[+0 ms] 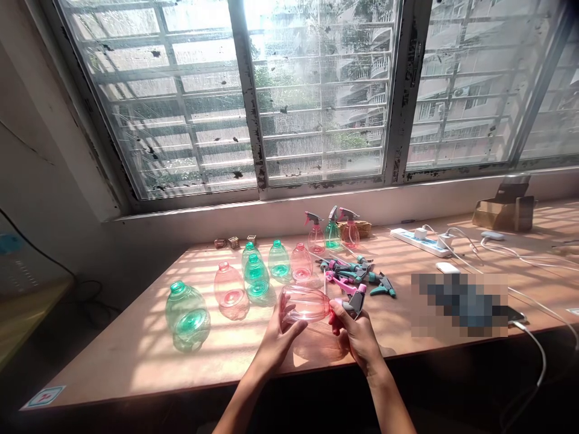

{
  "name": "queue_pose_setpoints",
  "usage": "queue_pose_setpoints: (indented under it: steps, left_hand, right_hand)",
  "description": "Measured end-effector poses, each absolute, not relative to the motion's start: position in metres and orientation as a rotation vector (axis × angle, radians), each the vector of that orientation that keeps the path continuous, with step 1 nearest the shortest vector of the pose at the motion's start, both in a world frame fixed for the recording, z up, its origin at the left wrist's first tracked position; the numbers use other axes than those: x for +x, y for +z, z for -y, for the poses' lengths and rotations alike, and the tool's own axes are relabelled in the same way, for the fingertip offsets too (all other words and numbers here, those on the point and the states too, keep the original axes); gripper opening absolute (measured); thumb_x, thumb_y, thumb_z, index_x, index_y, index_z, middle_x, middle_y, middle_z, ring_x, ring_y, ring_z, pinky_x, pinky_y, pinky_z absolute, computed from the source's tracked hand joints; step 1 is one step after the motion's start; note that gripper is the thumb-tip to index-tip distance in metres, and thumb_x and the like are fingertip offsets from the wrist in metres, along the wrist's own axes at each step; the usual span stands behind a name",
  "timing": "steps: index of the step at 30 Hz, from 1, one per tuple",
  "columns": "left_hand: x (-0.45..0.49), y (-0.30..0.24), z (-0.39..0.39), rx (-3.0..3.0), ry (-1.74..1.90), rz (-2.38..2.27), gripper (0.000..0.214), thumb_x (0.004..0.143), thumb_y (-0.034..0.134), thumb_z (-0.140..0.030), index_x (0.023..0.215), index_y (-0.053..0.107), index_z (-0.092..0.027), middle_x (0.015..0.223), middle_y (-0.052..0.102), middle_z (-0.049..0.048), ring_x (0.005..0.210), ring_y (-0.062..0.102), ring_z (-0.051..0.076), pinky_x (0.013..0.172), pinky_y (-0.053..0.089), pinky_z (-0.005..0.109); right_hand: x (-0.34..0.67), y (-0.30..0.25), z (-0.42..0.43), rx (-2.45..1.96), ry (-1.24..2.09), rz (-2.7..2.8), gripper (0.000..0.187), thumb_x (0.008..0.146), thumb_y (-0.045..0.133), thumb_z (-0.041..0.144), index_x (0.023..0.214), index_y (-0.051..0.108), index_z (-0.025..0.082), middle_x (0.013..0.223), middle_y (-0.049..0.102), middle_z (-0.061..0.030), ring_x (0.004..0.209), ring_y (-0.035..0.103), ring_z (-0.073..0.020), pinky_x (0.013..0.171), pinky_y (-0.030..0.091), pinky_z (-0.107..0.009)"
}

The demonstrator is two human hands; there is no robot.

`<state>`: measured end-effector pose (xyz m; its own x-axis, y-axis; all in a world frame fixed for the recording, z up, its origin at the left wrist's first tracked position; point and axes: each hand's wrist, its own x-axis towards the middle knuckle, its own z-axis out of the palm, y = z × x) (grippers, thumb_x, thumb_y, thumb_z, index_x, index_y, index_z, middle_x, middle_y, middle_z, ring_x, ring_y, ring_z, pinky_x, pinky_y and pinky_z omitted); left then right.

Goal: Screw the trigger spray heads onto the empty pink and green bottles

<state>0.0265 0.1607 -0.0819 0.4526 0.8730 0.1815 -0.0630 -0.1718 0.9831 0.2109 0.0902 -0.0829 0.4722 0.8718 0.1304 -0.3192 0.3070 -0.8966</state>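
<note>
My left hand point(280, 331) is wrapped round a clear pink spray bottle point(306, 303), held on its side just above the wooden table point(136, 355). My right hand point(355, 334) grips the pink and grey trigger sprayer head point(355, 301) at the bottle's neck. Loose trigger heads point(357, 274) in pink, teal and grey lie in a heap just beyond my hands. Several empty green and pink bottles without heads stand to the left, the nearest a green bottle point(187, 314).
Three finished spray bottles point(332, 232) stand by the window wall. A white power strip point(418, 241) with cables, a cardboard box point(502, 212) and a blurred-out patch point(459, 304) lie on the right. The table's front edge runs just below my wrists.
</note>
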Motion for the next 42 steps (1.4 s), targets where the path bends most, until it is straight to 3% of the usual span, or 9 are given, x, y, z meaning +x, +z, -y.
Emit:
queue_pose_setpoints:
  steps: [4,12,20,27,30,34,39,42]
  left_hand:
    - [0.0271,-0.0808,-0.1609,1.514,0.989,-0.791,0.097,0.084,0.072,-0.058,0.161,0.026,-0.022,0.166,0.031,0.0189,0.151,0.036,0.037,0.122,0.033,0.052]
    - [0.0251,-0.0766,-0.1562,1.627,0.952,-0.749,0.104,0.083,0.074,-0.051,0.163,0.013,-0.025,0.169,0.022,0.0156,0.152,0.032,0.033,0.119,0.037,0.048]
    - [0.0268,-0.0771,-0.1587,1.544,0.987,-0.81,0.101,0.082,0.071,-0.064,0.16,0.024,-0.019,0.165,0.031,0.0202,0.149,0.038,0.036,0.121,0.036,0.05]
    - [0.0258,-0.0763,-0.1598,1.569,0.985,-0.768,0.101,0.077,0.08,-0.048,0.16,0.027,-0.026,0.165,0.034,0.0148,0.149,0.039,0.034,0.118,0.041,0.046]
    - [0.0252,-0.0751,-0.1598,1.538,1.004,-0.771,0.103,0.075,0.082,-0.045,0.159,0.028,-0.023,0.162,0.039,0.017,0.145,0.045,0.033,0.119,0.039,0.046]
    - [0.0264,-0.0727,-0.1585,1.483,1.033,-0.778,0.096,0.079,0.078,-0.055,0.156,0.032,-0.021,0.16,0.042,0.0191,0.146,0.044,0.034,0.121,0.036,0.048]
    - [0.0284,-0.0745,-0.1584,1.441,1.067,-0.749,0.094,0.075,0.083,-0.05,0.153,0.037,-0.023,0.16,0.041,0.0186,0.151,0.036,0.034,0.122,0.034,0.047]
    - [0.0282,-0.0773,-0.1593,1.481,1.076,-0.741,0.092,0.076,0.083,-0.044,0.153,0.037,-0.022,0.16,0.042,0.0177,0.152,0.034,0.032,0.123,0.033,0.046]
  right_hand:
    - [0.2106,-0.0818,-0.091,-0.931,0.87,0.726,0.044,0.073,0.086,0.055,0.06,0.069,0.016,0.055,0.061,-0.002,0.046,0.051,-0.0113,0.036,0.03,-0.02]
    - [0.2123,-0.0866,-0.0905,-0.917,0.806,0.708,0.036,0.08,0.083,0.047,0.065,0.07,0.018,0.06,0.063,0.0002,0.051,0.053,-0.0109,0.053,0.046,-0.023]
    - [0.2109,-0.0835,-0.0907,-0.917,0.902,0.715,0.041,0.075,0.086,0.052,0.063,0.07,0.017,0.057,0.061,0.0,0.048,0.051,-0.0109,0.046,0.042,-0.023]
    - [0.2134,-0.0866,-0.0909,-0.921,0.838,0.737,0.043,0.079,0.083,0.053,0.061,0.069,0.017,0.058,0.062,-0.0006,0.049,0.051,-0.0108,0.046,0.044,-0.023]
    - [0.2117,-0.0858,-0.0898,-0.908,0.865,0.749,0.043,0.077,0.084,0.054,0.062,0.069,0.017,0.057,0.061,-0.0008,0.048,0.05,-0.0119,0.039,0.039,-0.022]
    - [0.2097,-0.0844,-0.0893,-0.907,0.9,0.715,0.041,0.071,0.088,0.054,0.072,0.071,0.017,0.058,0.062,-0.0006,0.047,0.049,-0.0126,0.032,0.027,-0.02]
    - [0.2112,-0.083,-0.0895,-0.895,0.845,0.744,0.04,0.073,0.088,0.05,0.065,0.069,0.017,0.058,0.062,-0.0004,0.048,0.051,-0.0111,0.044,0.043,-0.022]
    - [0.2114,-0.0812,-0.089,-0.912,0.861,0.715,0.042,0.072,0.088,0.053,0.065,0.069,0.017,0.059,0.063,-0.0007,0.047,0.051,-0.0111,0.04,0.04,-0.021]
